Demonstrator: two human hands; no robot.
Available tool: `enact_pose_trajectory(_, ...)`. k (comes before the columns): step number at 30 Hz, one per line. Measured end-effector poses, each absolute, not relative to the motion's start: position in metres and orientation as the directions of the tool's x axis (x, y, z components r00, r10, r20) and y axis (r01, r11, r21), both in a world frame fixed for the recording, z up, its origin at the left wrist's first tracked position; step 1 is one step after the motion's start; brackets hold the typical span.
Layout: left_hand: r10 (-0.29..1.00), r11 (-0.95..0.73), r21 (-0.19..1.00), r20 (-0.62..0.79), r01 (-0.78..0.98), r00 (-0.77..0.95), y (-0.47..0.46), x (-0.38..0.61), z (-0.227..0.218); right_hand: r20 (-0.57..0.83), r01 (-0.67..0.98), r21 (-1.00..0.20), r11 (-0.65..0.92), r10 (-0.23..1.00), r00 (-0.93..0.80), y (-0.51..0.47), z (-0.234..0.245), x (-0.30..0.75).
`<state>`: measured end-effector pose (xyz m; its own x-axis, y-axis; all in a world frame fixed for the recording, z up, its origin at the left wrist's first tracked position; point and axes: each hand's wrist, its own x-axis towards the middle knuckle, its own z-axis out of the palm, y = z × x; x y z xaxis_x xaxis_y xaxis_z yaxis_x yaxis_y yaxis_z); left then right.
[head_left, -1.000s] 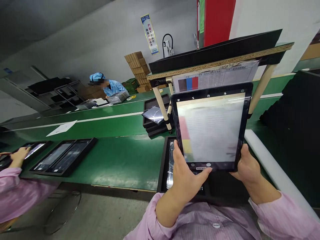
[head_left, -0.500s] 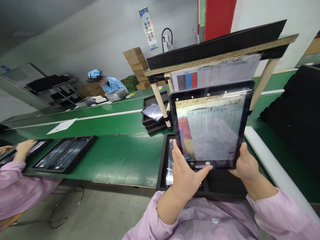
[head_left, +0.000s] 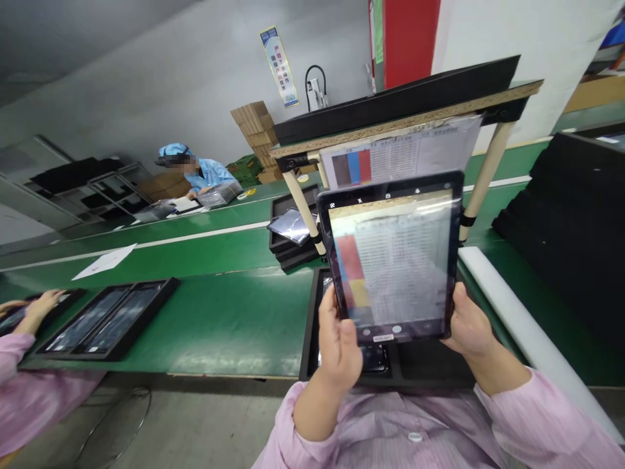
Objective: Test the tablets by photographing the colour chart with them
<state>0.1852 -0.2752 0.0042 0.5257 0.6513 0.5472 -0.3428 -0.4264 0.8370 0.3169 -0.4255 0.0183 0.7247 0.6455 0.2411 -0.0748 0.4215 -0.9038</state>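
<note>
Between my two hands a black-framed tablet (head_left: 395, 260) is held upright, its screen towards me. The screen shows a camera picture of a printed sheet with colour blocks. My left hand (head_left: 339, 339) grips the lower left edge, with the thumb raised near the bottom corner. My right hand (head_left: 469, 322) is closed around the lower right edge. Behind the tablet the printed sheet (head_left: 344, 170) hangs under a wooden-topped stand (head_left: 415, 120). Below, a black foam tray (head_left: 415, 365) holds a dark device, partly hidden by my hands.
On the green workbench (head_left: 229, 312), another black tray (head_left: 110, 322) with screens lies left, near a co-worker's hand (head_left: 43, 309). A white roll (head_left: 517, 312) and stacked black trays (head_left: 561, 241) stand right. A paper (head_left: 105, 262) lies further back. A person in blue (head_left: 208, 172) sits beyond.
My left thumb has lifted from the bottom of the screen to the tablet's left corner. The tablet sits slightly lower and further left in view; the whole view has shifted a little.
</note>
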Motion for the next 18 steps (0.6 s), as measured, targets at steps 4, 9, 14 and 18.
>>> enact_pose_trajectory(4, 0.779, 0.151, 0.88, 0.175, -0.451, 0.602, -0.263, 0.191, 0.008, 0.314, 0.097, -0.929, 0.356, 0.626, 0.714, -0.435, 0.02, 0.31)
enact_pose_trajectory(9, 0.69, 0.462, 0.8, -0.052, -0.384, 0.722, -0.27, 0.192, 0.005, 0.49, 0.39, -0.871, 0.3, 0.602, 0.631, -0.45, 0.047, 0.313)
enact_pose_trajectory(14, 0.634, 0.571, 0.757, -0.161, -0.317, 0.757, -0.28, 0.188, -0.007, 0.66, 0.693, -0.7, 0.172, 0.526, 0.536, -0.46, 0.062, 0.328)
enact_pose_trajectory(18, 0.624, 0.567, 0.783, -0.205, -0.257, 0.754, -0.29, 0.192, -0.008, 0.56, 0.636, -0.769, 0.065, 0.55, 0.62, -0.466, 0.053, 0.335)
